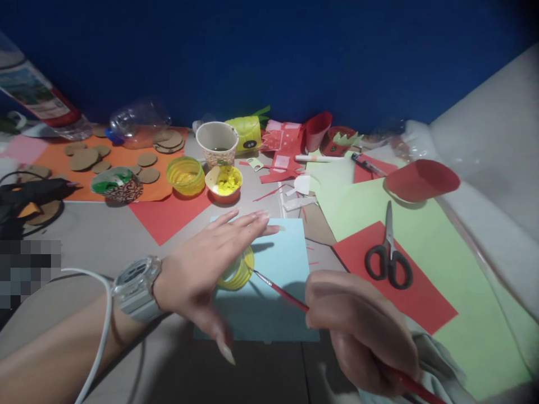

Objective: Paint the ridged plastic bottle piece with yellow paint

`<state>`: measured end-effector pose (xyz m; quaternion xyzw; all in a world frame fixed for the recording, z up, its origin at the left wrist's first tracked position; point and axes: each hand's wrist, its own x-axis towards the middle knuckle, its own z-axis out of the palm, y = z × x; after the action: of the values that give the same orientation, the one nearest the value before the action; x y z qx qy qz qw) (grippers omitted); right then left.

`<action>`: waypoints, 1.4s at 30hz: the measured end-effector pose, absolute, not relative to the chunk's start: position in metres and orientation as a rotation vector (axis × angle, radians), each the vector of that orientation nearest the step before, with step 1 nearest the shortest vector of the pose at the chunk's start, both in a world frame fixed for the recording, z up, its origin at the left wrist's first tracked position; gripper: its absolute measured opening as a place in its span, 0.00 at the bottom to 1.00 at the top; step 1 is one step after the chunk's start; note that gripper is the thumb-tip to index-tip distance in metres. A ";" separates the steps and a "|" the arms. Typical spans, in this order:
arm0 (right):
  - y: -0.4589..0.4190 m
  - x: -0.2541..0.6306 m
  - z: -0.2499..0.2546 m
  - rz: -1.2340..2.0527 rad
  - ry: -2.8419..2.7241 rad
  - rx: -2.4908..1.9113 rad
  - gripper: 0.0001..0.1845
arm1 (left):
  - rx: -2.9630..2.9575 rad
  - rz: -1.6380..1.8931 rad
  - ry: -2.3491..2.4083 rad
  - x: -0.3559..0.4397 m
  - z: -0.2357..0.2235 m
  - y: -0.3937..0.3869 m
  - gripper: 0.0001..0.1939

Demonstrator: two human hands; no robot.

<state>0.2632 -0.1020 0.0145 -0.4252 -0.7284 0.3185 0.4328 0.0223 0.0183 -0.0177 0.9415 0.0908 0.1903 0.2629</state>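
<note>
Head view: right grip (pixel 362 328) tight around red paintbrush (pixel 288 295), left grip (pixel 200 264) wide beside yellow ring (pixel 247 268).

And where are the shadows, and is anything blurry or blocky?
In the head view, soft shadows lie on the light blue paper, beside the left hand and near the paintbrush; in that same view, the right hand looks slightly smeared, and a blocky patch sits at the left edge.

Head camera, close, facing forward-down over table (pixel 101 224).
</note>
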 end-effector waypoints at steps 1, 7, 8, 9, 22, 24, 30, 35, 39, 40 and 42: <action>-0.101 0.264 0.014 0.755 -1.843 -1.010 0.10 | 2.549 0.510 0.247 0.022 -0.018 0.018 0.76; -0.103 0.263 0.016 0.597 -1.910 -0.973 0.10 | 2.542 0.524 0.251 0.022 -0.018 0.018 0.74; -0.104 0.262 0.017 0.639 -1.849 -1.023 0.10 | 2.543 0.522 0.253 0.022 -0.018 0.018 0.74; -0.104 0.260 0.018 0.763 -1.790 -1.019 0.11 | 2.546 0.518 0.255 0.022 -0.019 0.018 0.74; -0.074 0.275 0.027 1.356 -1.081 -0.753 0.12 | 2.381 0.644 0.202 0.016 -0.036 0.024 0.75; -0.075 0.273 0.026 1.380 -1.079 -0.762 0.05 | 2.313 0.663 0.215 0.016 -0.039 0.025 0.74; -0.086 0.260 0.020 1.383 -1.045 -0.818 0.06 | 2.243 0.648 0.229 0.017 -0.036 0.025 0.69; -0.095 0.254 0.009 1.062 -1.472 -0.893 0.06 | 2.297 0.651 0.262 0.016 -0.037 0.024 0.71; -0.098 0.247 0.007 0.796 -1.570 -0.961 0.10 | 2.305 0.653 0.241 0.016 -0.037 0.024 0.71; -0.098 0.245 0.008 0.762 -1.557 -0.987 0.10 | 2.305 0.653 0.235 0.016 -0.037 0.024 0.71; -0.098 0.244 0.008 0.724 -1.572 -1.007 0.10 | 2.301 0.652 0.236 0.016 -0.035 0.024 0.70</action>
<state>0.2437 -0.0978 0.0083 -0.4233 -0.6613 0.3045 0.5393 0.0160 0.0236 -0.0353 0.8930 0.0917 0.2529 0.3607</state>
